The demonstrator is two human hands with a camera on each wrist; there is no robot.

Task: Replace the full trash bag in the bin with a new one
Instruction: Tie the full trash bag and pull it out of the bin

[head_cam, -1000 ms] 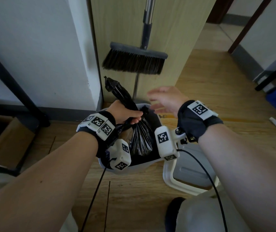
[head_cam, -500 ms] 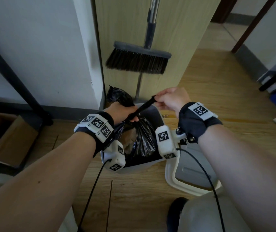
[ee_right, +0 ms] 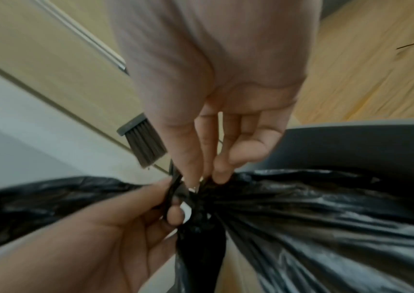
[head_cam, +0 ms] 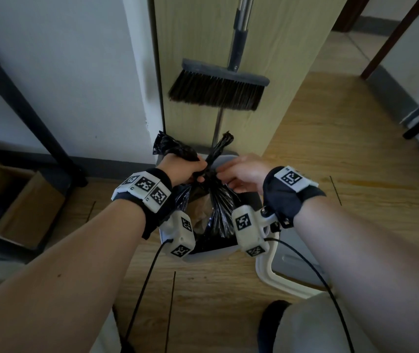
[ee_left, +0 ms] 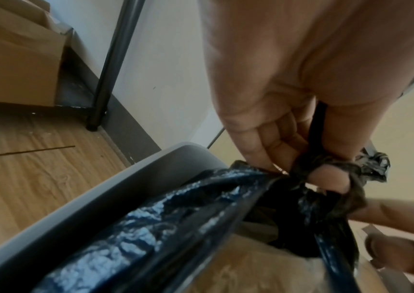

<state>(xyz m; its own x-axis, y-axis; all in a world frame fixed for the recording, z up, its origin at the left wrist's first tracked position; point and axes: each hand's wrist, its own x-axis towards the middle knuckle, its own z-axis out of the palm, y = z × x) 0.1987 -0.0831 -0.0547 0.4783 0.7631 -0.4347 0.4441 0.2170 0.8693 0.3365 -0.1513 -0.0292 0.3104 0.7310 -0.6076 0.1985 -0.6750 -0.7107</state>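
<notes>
A full black trash bag [head_cam: 218, 210] sits in the grey bin [head_cam: 211, 256] on the wooden floor. Its top is gathered into two twisted ends. My left hand [head_cam: 198, 174] grips one bunched end [head_cam: 172, 147], which sticks out behind the fist. My right hand [head_cam: 222, 174] pinches the bag at the crossing, and the other twisted strand [head_cam: 219, 149] points up and away. In the left wrist view a strand loops round a fingertip [ee_left: 326, 178] above the bag [ee_left: 175, 218]. In the right wrist view my right hand [ee_right: 208, 176] pinches the knot area of the bag [ee_right: 326, 208].
A broom [head_cam: 216, 90] hangs against the wooden panel just behind the bin. The bin's lid [head_cam: 292, 271] lies on the floor at the right. A cardboard box [head_cam: 25, 200] and a black metal leg [head_cam: 38, 123] stand at the left. Cables trail from both wrists.
My right hand, open and off the bag a second ago, took hold of a twisted strand and came in against my left hand. The strand now crosses the left bunch.
</notes>
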